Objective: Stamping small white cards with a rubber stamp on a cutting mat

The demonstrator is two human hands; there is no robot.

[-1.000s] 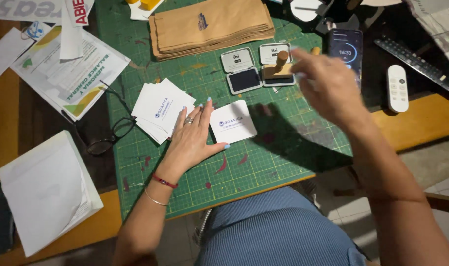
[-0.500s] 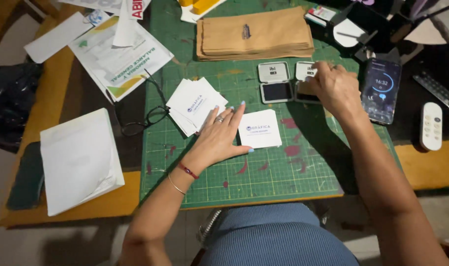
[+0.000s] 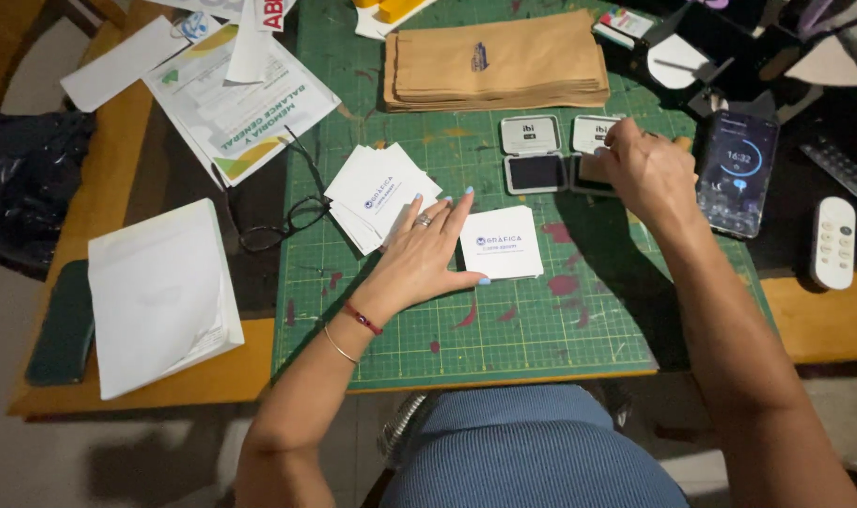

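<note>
My left hand (image 3: 419,259) lies flat, fingers spread, pinning the white card (image 3: 502,243) at mid-mat. My right hand (image 3: 640,169) closes around a stamp, mostly hidden, over the right ink pad (image 3: 593,171).

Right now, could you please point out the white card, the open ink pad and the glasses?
White card (image 3: 502,243), head view, centre of its face.
Open ink pad (image 3: 535,172), head view, dark ink surface.
Glasses (image 3: 280,224), head view, frame by the mat's edge.

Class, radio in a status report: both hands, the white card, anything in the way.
Left hand flat on mat, fingers pinning white card. Right hand over right ink pad; what it grips is hidden. Card stack beside left hand, nothing blocking.
</note>
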